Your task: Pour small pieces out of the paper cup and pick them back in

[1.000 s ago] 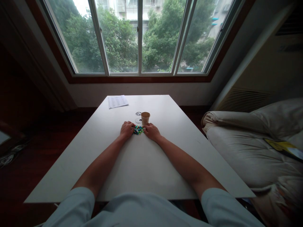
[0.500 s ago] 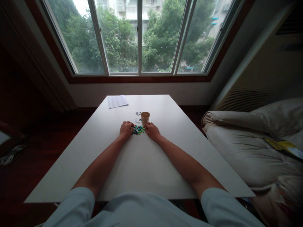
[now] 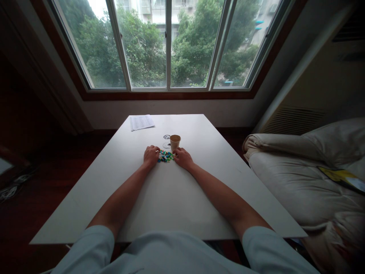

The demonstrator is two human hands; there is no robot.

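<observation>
1. Head view: nearest me are the pale sleeves [image 3: 99,239] and bare forearms [image 3: 122,194], stretched forward over the white table [image 3: 182,205].
2. I see the left hand [image 3: 151,155] at the left edge of the small coloured pieces [image 3: 165,156], its fingers curled; the right hand [image 3: 183,158] is at their right edge, also curled. At this scale I can't tell whether either thumb and finger are apart or pinching a piece.
3. With pieces this small, I judge light, low fingertips work best: part the pile sideways, take one from its rim, and keep the right knuckles off the cup.
4. The pieces lie on the tabletop between the hands in a loose, low patch, mostly green and blue, with some yellow, red and white specks.
5. Just beyond the right hand, the brown paper cup [image 3: 175,142] stands upright, mouth up; whether the fingers touch it, I can't say.
6. Behind the patch lie two round, flat discs [image 3: 166,145], partly clear; farther off, printed papers [image 3: 142,122] rest near the far left corner, before the window [image 3: 148,57].
</observation>
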